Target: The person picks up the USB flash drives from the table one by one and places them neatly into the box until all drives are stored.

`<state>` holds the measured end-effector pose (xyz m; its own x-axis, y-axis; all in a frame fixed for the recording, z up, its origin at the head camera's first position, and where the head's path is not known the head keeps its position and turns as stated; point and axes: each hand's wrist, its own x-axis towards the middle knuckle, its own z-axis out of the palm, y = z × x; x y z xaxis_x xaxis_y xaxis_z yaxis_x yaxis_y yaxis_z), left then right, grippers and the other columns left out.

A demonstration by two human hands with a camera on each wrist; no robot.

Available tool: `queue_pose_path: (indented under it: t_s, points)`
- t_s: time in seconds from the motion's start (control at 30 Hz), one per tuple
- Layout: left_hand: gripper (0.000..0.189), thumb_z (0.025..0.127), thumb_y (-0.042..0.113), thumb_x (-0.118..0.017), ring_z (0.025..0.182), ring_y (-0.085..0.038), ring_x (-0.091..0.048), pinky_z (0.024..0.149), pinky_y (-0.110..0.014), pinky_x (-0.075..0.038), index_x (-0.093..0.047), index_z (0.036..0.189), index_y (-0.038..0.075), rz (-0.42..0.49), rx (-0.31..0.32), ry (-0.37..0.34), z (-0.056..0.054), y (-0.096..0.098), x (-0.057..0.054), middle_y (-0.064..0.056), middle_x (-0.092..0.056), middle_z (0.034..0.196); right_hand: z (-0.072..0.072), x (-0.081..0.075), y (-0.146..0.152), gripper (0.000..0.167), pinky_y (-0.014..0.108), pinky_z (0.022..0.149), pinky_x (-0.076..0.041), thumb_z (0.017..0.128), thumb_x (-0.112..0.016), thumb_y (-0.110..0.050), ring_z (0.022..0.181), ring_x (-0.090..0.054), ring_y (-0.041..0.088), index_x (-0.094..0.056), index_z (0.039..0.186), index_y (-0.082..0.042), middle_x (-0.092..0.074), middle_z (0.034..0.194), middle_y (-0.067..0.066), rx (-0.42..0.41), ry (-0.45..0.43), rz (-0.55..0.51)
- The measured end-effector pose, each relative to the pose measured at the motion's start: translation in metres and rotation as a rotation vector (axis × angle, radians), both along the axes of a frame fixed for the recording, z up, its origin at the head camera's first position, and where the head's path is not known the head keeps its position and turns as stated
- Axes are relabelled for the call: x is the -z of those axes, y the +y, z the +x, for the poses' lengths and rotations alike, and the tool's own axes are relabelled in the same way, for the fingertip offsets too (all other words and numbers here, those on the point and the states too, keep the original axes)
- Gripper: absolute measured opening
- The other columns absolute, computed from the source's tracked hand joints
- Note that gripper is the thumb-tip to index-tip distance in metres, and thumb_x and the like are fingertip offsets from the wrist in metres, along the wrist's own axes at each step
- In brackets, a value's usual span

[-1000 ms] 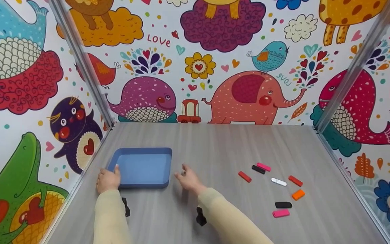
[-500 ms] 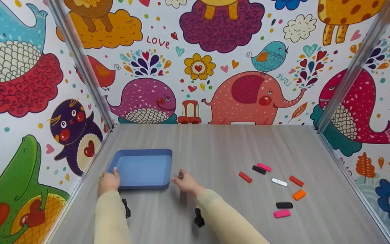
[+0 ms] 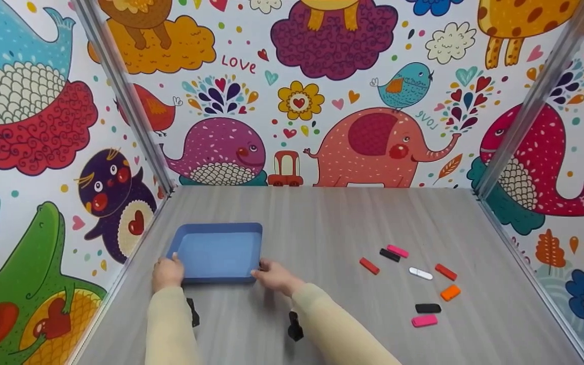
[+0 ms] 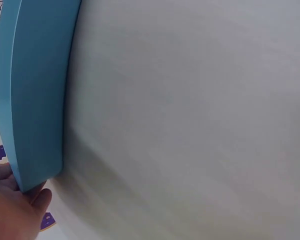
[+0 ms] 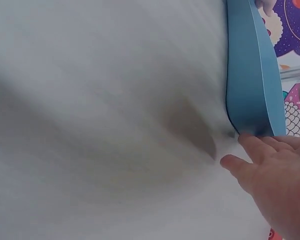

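A shallow blue rectangular tray [image 3: 218, 256] sits on the left part of the grey table. My left hand [image 3: 168, 274] touches its near left corner. In the left wrist view, fingers [image 4: 2, 172] lie against the tray's end wall, with the thumb apart below. My right hand [image 3: 278, 277] is at the near right corner. The right wrist view has its extended fingers [image 5: 260, 147] touching the wall of the tray [image 5: 247, 65], thumb held away from it. The inside of the tray shows only its bare blue floor.
Several small flat sticks that look like USB drives lie scattered on the right of the table: red [image 3: 369, 266], black [image 3: 428, 308], pink [image 3: 425, 321], white [image 3: 420, 274] and orange [image 3: 450, 292]. Patterned walls with metal corner posts [image 3: 520, 101] enclose the table [image 3: 322, 218].
My right hand has moved left until its fingers meet the tray's right side. My left hand has shifted slightly right at the left corner. The small sticks keep their places.
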<state>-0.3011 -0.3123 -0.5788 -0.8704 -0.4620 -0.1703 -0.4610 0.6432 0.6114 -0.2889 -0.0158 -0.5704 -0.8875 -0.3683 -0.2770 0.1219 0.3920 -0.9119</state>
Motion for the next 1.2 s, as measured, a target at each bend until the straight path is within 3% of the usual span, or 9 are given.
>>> queue_pose_path:
  t_s: [0.23,0.57,0.8,0.97,1.2]
  points:
    - [0.054,0.109,0.018,-0.024,0.130,-0.061,-0.046,0.114,-0.063,-0.037,-0.040,0.134,-0.027,0.016,-0.008,0.042,-0.001,-0.002,0.003,-0.049,-0.047,0.134,-0.002,0.003,-0.002,0.064,0.055,0.120,-0.037,0.104,-0.060,-0.030,0.148,-0.043,0.040,-0.041,0.153,0.005,-0.044,0.159,0.024,0.070,-0.028,0.010]
    - [0.045,0.110,0.017,-0.035,0.116,-0.058,-0.058,0.100,-0.062,-0.047,-0.058,0.119,-0.021,-0.009,-0.053,0.129,0.002,0.002,0.006,-0.043,-0.061,0.120,-0.001,0.003,0.002,0.051,0.048,0.109,-0.049,0.102,-0.063,-0.022,0.129,-0.059,0.037,-0.051,0.140,0.011,-0.059,0.139,0.026,0.165,0.020,-0.077]
    - [0.043,0.109,0.019,-0.041,0.118,-0.055,-0.060,0.099,-0.061,-0.050,-0.062,0.125,-0.015,0.029,-0.087,0.126,0.001,0.009,0.009,-0.038,-0.063,0.126,-0.004,0.012,0.008,0.044,0.045,0.104,-0.053,0.102,-0.062,-0.016,0.118,-0.065,0.030,-0.053,0.136,0.010,-0.064,0.127,0.022,0.288,0.002,-0.131]
    - [0.039,0.108,0.016,-0.045,0.114,-0.053,-0.063,0.096,-0.060,-0.052,-0.065,0.122,-0.014,0.034,-0.051,0.136,-0.001,0.016,0.009,-0.035,-0.066,0.124,-0.012,0.018,0.014,0.043,0.042,0.099,-0.056,0.102,-0.062,-0.017,0.111,-0.069,0.028,-0.057,0.136,0.009,-0.067,0.124,0.021,0.397,0.040,-0.064]
    - [0.035,0.105,0.008,-0.046,0.122,-0.050,-0.061,0.104,-0.057,-0.049,-0.062,0.127,-0.013,0.043,0.047,0.119,-0.003,0.031,0.009,-0.033,-0.064,0.130,-0.018,0.025,0.033,0.032,0.042,0.092,-0.059,0.100,-0.068,-0.020,0.104,-0.070,0.024,-0.067,0.123,0.003,-0.072,0.116,0.016,0.491,0.083,0.062]
